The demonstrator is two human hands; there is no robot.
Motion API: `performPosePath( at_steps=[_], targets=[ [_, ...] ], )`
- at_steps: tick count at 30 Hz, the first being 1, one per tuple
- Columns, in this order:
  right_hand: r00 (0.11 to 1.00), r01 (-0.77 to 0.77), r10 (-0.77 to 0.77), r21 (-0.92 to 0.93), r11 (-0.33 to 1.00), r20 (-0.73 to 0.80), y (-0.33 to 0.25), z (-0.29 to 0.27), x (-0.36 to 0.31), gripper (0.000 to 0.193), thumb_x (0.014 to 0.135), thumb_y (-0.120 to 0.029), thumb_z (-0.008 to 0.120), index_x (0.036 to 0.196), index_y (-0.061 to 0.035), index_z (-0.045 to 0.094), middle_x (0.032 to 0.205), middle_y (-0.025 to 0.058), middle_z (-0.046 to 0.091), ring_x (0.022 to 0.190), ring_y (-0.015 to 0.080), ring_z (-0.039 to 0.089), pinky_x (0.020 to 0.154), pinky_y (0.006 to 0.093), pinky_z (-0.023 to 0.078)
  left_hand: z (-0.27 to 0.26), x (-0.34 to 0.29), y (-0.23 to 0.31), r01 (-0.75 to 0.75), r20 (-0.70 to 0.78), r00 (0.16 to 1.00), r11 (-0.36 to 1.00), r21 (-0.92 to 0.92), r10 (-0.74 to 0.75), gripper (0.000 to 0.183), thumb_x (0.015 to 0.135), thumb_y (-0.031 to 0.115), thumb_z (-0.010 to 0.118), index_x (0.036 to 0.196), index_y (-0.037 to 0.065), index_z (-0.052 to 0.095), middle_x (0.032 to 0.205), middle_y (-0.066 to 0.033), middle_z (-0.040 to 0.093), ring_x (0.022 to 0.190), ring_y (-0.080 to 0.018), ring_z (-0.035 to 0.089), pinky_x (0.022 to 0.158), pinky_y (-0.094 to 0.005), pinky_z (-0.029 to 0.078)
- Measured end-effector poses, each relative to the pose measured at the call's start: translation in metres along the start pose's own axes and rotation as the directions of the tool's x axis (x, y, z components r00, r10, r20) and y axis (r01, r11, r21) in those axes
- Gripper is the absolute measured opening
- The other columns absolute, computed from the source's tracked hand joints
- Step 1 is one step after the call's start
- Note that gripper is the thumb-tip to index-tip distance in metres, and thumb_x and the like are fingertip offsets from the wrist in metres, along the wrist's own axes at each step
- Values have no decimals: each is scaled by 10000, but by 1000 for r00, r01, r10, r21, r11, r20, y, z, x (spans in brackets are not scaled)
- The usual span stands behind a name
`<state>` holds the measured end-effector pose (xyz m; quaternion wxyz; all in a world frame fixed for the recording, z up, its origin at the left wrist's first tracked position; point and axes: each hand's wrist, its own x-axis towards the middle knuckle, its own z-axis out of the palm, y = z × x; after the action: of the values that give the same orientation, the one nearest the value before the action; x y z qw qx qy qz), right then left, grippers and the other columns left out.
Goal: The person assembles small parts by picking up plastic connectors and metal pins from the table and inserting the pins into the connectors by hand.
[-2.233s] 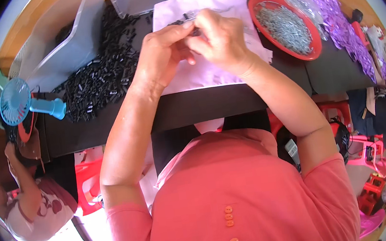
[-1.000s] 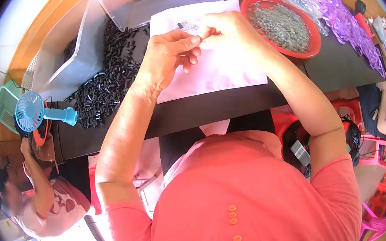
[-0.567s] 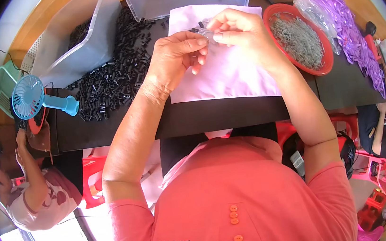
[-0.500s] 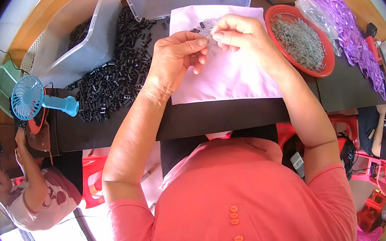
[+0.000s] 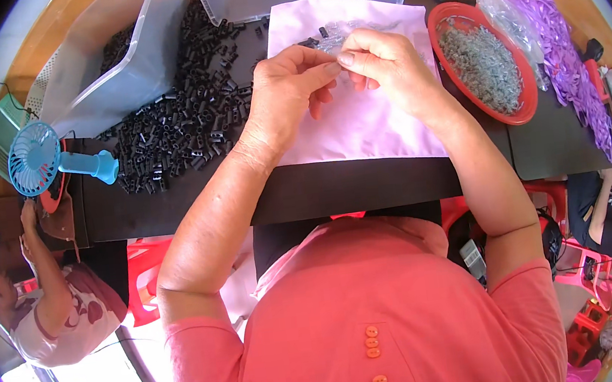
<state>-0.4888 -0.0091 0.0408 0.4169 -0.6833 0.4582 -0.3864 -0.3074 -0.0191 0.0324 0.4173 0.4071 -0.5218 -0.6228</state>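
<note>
We pinch a tiny part between thumb and forefinger of the left hand point(image 5: 287, 95) and the right hand point(image 5: 383, 69), fingertips meeting and closed on it; the part itself is too small to make out. In the head view, our one view, both hands hover over the upper half of the pink sheet point(image 5: 359, 124), where a few small black pieces point(image 5: 309, 41) and clear bits lie just beyond the fingers. Left of the sheet spreads the heap of black pieces point(image 5: 177, 122); right of it sits the red bowl point(image 5: 530, 101) of grey parts. We judge steady, light pressure and keeping the pinch low over the sheet best, so a slipped part lands there.
</note>
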Motion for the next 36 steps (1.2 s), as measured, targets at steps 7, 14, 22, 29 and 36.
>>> performPosePath(
  at_steps=[7,14,22,29,36],
  targets=[
    [998,-68,68,47,997,2,-1,-1,-2,203,948,-227,558,868,-50,616,738,2,597,672,77,558,588,218,401,-2,-2,3,-15,-13,1000,999,47,15,111,863,57,652,932,-30,665,745,-59,642,607,-107,579,504,-231,448],
    [988,-154,152,166,974,30,-8,3,0,158,930,-166,568,862,-31,615,714,9,577,651,91,560,582,229,418,-4,-5,-1,-125,-43,990,985,119,131,123,828,81,677,904,-15,669,728,-32,644,594,-76,566,482,-211,436],
    [991,-126,130,141,982,-15,-3,1,-2,187,928,-205,569,896,-36,641,743,11,595,666,85,560,602,221,427,3,-6,-6,-209,-22,976,961,181,216,129,848,96,663,924,-9,657,737,-17,634,620,-65,561,511,-206,437],
    [983,-184,185,134,974,3,-6,4,-1,199,923,-225,560,881,-42,629,761,4,607,696,92,588,626,234,425,-2,-7,-8,-235,-34,967,938,253,252,121,825,92,678,884,-11,651,732,-20,626,637,-72,559,552,-219,452],
    [983,-181,184,170,969,-5,-4,6,-1,191,938,-202,540,926,-40,640,788,14,630,684,102,603,628,230,425,0,-7,-9,-373,-26,913,859,352,407,113,818,70,666,899,-8,659,775,-25,647,672,-77,573,613,-227,473]
  ],
)
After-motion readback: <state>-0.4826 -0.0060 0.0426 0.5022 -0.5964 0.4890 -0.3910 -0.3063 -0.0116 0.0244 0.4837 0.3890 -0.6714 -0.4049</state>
